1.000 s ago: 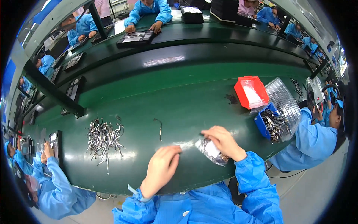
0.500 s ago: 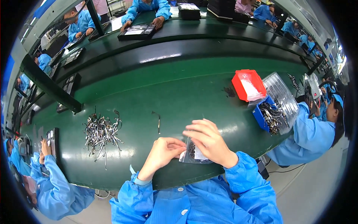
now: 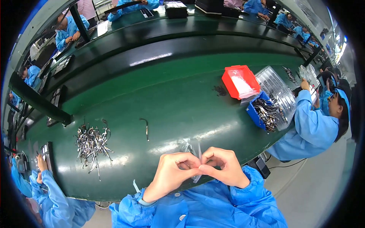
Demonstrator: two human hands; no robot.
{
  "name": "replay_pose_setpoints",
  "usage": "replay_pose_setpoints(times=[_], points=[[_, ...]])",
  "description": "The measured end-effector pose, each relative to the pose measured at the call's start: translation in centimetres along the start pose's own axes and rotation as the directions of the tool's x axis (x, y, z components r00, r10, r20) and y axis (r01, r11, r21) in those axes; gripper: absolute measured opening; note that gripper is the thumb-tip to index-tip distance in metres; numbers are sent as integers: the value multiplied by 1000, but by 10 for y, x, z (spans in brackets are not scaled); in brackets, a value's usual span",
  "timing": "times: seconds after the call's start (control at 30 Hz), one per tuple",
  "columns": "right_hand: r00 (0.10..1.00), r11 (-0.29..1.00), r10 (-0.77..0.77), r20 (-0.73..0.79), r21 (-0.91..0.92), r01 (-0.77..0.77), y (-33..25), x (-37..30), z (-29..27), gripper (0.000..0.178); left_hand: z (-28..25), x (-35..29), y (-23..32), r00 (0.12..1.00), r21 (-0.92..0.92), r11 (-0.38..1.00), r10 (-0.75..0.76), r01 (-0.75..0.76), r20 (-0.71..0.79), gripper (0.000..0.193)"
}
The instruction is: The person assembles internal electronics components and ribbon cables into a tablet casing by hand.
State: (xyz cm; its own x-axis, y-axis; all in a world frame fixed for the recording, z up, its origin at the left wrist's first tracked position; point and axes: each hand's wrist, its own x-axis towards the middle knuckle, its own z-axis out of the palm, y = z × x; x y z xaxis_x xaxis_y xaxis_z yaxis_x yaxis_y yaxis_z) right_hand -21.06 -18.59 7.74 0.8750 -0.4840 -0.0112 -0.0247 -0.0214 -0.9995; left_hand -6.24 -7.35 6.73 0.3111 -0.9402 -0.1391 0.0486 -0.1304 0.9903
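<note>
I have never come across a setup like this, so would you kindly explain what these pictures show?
There is no robot here: a person works with two bare hands. The view comes from a wide fisheye camera worn on the head, looking down, so straight edges seem to bend.

The left hand and right hand meet, fingertips pinching a clear plastic bag; its contents are hard to make out.

On the green surface, a pile of small cable-like parts lies to the left, with a single similar piece apart from it. To the right are a red bin, a blue bin filled with small parts, and a clear ribbed tray.
</note>
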Motion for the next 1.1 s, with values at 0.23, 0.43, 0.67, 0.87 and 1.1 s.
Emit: replay_pose_setpoints(times=[0.23, 0.43, 0.67, 0.87, 1.1], points=[[997, 1000, -15, 69, -18, 16, 19, -17, -17, 5, 22, -6, -25, 989, -407, 909, -37, 92, 142, 10], [966, 969, -210, 151, 167, 184, 40, -24, -12, 6, 36, -29, -44, 980, -576, 812, 26, 95, 198, 18], [944, 932, -314, 104, 222, 285, 45, -22, -2, 10, 43, -36, -46, 985, -654, 747, 170, -117, 19, 16], [962, 967, -254, 103, 11, 255, 32, -23, 8, 14, 33, -33, -34, 982, -137, 973, 181, -188, -58, 15], [961, 958, -249, 120, -117, 262, 19, -20, 15, 17, 37, -35, -28, 950, 39, 984, 180, -176, -257, 14]])
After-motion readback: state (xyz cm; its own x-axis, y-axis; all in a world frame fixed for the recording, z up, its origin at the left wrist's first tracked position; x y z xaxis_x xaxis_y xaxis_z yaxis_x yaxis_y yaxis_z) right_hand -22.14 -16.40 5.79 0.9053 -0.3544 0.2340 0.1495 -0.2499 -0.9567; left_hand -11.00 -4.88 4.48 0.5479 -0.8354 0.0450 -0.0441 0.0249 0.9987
